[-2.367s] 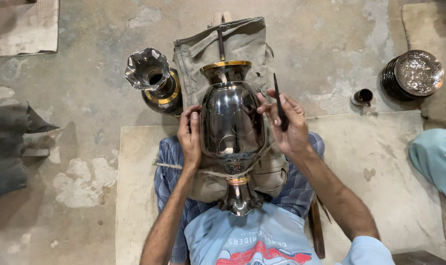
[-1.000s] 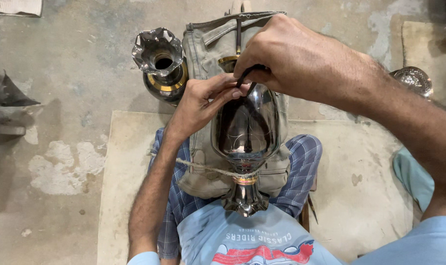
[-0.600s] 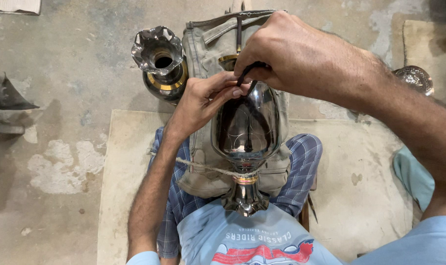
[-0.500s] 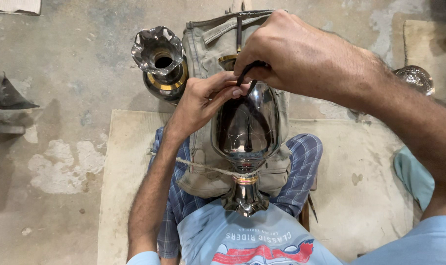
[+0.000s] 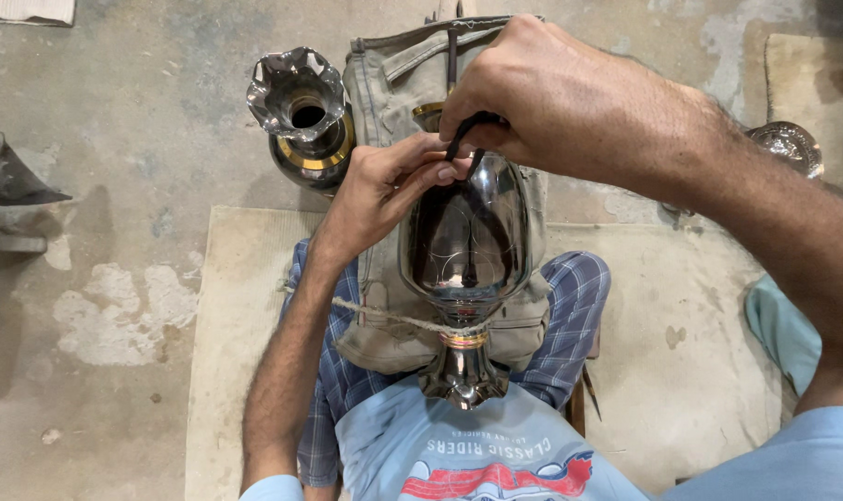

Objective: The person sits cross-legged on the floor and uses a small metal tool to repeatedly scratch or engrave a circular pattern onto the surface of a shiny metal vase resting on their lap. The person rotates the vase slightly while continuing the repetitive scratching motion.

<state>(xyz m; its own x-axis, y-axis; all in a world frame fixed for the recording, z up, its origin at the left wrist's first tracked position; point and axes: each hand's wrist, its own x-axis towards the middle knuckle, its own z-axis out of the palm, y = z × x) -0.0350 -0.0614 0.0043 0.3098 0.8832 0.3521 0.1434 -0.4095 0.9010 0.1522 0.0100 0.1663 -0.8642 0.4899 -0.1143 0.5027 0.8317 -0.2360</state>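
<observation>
A shiny dark metal vase (image 5: 463, 246) with a gold band lies across my lap on a khaki cloth (image 5: 384, 74), its foot towards me. A thin string (image 5: 384, 315) crosses its neck. My left hand (image 5: 379, 190) grips the vase's upper shoulder, fingertips curled beside the tip of a tool. My right hand (image 5: 570, 102), close to the camera, is closed round that slim dark tool (image 5: 463, 130), whose tip touches the vase surface. Fine curved lines show on the vase body.
A second metal vase (image 5: 301, 111) with a fluted mouth and gold band stands on the concrete floor at upper left. A round embossed metal dish (image 5: 788, 144) sits at the right. I sit on a pale mat (image 5: 226, 306). A teal-clad knee (image 5: 778, 325) is at the right edge.
Since 2.4 s ago both hands left the vase's sides and met at its upper shoulder, the right hand bringing the tool down. Over the last second nothing visibly moves.
</observation>
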